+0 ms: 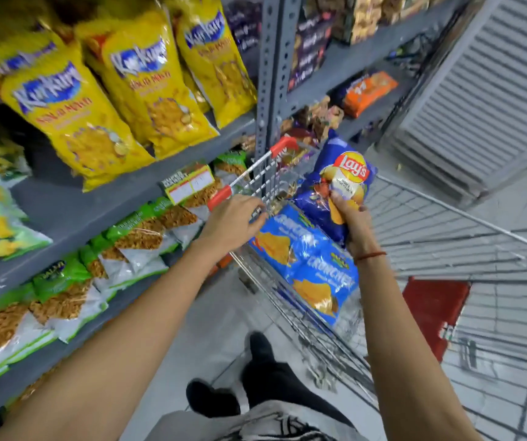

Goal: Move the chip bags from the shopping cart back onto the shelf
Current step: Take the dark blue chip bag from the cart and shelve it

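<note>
My right hand point(349, 222) grips a dark blue Lay's chip bag point(340, 178) by its lower part and holds it upright above the wire shopping cart point(446, 237). Two light blue Cruncheez bags point(306, 259) lie along the cart's left side, just below that hand. My left hand point(235, 222) rests on the cart's left rim close to the red-capped handle point(282, 146), fingers curled over the wire. The grey shelf point(74, 211) runs along my left.
Yellow Kurkure bags point(74, 116) fill the upper shelf, green and white snack packs point(64, 291) the lower one. A grey upright post point(271, 65) stands by the cart's front. A red seat flap point(434, 310) is inside the cart. A slatted shutter point(484, 90) rises at right.
</note>
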{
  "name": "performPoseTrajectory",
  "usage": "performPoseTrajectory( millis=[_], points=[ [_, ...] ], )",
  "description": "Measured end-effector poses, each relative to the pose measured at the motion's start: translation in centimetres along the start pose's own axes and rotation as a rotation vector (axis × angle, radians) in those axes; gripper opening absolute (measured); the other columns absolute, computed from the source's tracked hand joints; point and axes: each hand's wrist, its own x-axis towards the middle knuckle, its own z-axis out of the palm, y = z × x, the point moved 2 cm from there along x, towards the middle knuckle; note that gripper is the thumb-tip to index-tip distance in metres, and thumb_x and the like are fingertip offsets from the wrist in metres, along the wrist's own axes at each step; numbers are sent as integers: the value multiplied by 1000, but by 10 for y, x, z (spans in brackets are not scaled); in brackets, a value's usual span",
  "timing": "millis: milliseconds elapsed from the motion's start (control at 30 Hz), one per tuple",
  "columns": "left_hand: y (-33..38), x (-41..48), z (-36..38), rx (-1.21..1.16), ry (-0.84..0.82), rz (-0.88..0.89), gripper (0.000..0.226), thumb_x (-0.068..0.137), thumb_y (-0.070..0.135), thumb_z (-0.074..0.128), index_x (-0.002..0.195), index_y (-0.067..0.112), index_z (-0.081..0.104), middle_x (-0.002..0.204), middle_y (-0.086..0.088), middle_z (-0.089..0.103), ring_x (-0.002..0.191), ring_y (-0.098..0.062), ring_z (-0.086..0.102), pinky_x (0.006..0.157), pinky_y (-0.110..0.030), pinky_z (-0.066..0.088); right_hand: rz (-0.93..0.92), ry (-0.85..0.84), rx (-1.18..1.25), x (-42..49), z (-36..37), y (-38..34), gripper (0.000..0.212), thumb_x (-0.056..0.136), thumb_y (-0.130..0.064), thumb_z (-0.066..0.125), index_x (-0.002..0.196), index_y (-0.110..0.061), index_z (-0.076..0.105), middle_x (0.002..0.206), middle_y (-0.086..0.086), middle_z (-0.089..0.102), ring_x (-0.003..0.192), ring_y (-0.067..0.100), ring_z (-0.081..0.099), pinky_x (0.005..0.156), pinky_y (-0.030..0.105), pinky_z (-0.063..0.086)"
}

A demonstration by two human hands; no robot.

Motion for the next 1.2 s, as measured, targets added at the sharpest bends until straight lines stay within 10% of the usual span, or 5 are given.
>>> performPoseTrajectory(
  millis=[533,833,1033,1200],
  points=[
    [27,-135,-348,417,1156,-20,19,84,15,58,97,5,67,100,-13,71,95,-26,62,90,-30,42,-589,-654,63,-168,295,-196,48,66,-6,76,112,-5,60,87,-6,77,83,10,72,77,28,57],
    [-27,-262,-451,679,1182,-415,26,82,18,60,104,5,63,105,-16,68,102,-32,59,89,-31,39,-578,-928,169,-264,437,-204,32,73,-2,74,99,-16,61,80,-13,77,76,1,72,65,17,56],
    [-64,-327,-473,703,1037,-664,39,87,33,54,111,2,62,113,-15,67,111,-30,58,89,-43,48,-405,-1018,172,-312,524,-179,62,75,-47,72,121,-6,61,121,10,68,114,25,63,104,45,47],
    [-88,-347,-477,676,953,-787,46,91,36,52,120,2,58,125,-17,62,120,-29,53,98,-41,42,-502,-994,39,-345,585,-146,83,82,-49,65,144,-5,33,147,9,43,131,16,44,111,31,33]
  ],
)
